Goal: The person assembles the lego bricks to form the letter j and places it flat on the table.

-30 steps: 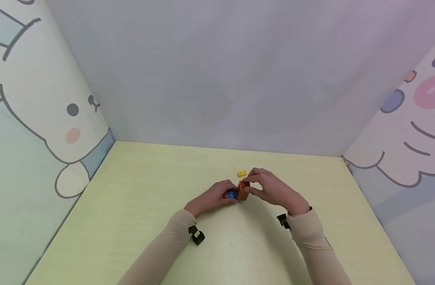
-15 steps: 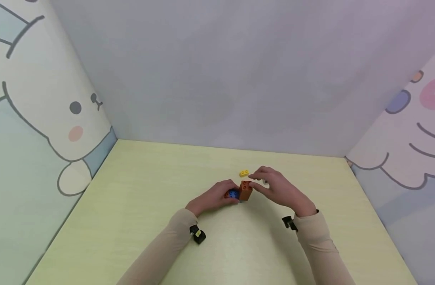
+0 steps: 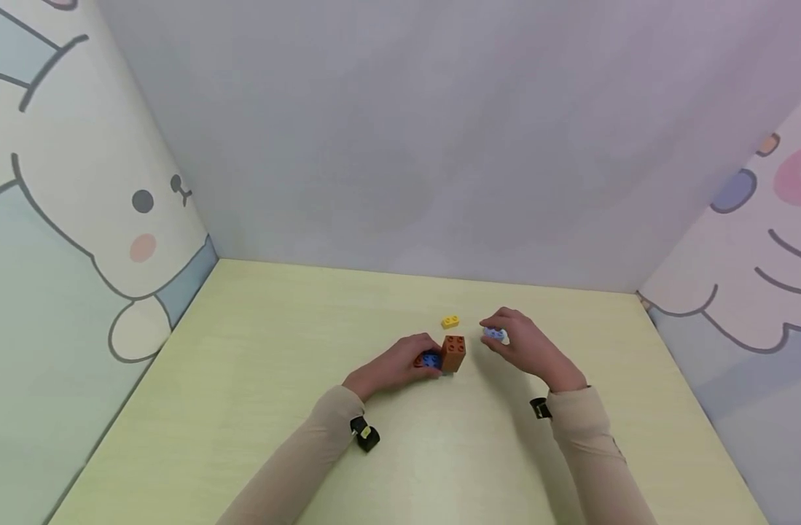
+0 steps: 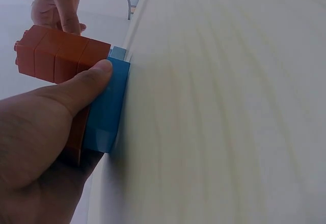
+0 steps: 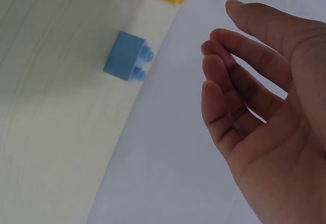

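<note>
My left hand [image 3: 395,363] grips a toy-brick build low on the table, thumb along its near side. The build has a blue brick [image 4: 106,104] and an orange-brown tower [image 3: 453,355] of several stacked bricks at its right end. A paler blue piece [image 4: 118,53] pokes out beneath the tower in the left wrist view. More of the build is hidden by the left palm. My right hand [image 3: 523,343], fingers gently bent and apart from the thumb, hovers over a light blue brick [image 5: 125,56] with studs. Between fingers and brick a gap shows in the right wrist view.
A small yellow brick [image 3: 450,321] lies behind the tower, left of the light blue one. The pale wooden table [image 3: 295,313] ends at a grey back wall [image 3: 400,146]. Side panels with cartoon animals flank it.
My right hand has let go of the orange-brown tower and moved right, to above the light blue brick. The left hand has kept its hold on the build.
</note>
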Demonstrator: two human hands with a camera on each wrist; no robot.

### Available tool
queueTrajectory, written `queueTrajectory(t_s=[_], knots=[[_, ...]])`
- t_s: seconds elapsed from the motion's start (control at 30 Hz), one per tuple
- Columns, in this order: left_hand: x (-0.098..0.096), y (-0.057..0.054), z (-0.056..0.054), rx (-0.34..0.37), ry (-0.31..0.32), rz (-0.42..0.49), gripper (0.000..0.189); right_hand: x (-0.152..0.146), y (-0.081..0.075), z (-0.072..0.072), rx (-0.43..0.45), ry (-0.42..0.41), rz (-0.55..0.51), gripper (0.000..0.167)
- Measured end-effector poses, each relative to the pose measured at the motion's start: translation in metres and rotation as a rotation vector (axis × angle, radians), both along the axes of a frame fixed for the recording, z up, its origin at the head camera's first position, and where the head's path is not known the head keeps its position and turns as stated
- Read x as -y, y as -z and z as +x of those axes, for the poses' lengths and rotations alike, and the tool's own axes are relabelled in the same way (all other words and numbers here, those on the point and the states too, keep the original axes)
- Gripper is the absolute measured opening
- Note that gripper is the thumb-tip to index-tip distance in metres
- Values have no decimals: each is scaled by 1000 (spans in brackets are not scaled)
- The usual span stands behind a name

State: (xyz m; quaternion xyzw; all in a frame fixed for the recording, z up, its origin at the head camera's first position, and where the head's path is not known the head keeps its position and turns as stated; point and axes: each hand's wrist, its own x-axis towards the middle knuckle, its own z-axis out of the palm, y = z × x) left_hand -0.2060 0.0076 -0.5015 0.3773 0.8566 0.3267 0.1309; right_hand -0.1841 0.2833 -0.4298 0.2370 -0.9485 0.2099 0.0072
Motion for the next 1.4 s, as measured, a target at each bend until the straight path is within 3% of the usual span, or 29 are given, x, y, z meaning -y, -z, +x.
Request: queueTrajectory(t_s=[0.23, 0.57, 1.13, 1.4], knots=[[0, 1, 1, 1, 2, 7, 41, -12, 14, -9, 37, 104, 54, 37], [0, -1, 2, 7, -6, 0, 42, -21, 30, -18, 37, 121, 66, 42], [0, -3, 4, 4, -14, -11, 41, -21, 38, -18, 57, 131, 51, 32], [0, -4, 4, -4, -14, -10, 41, -17, 34, -13, 64, 143, 60, 31]])
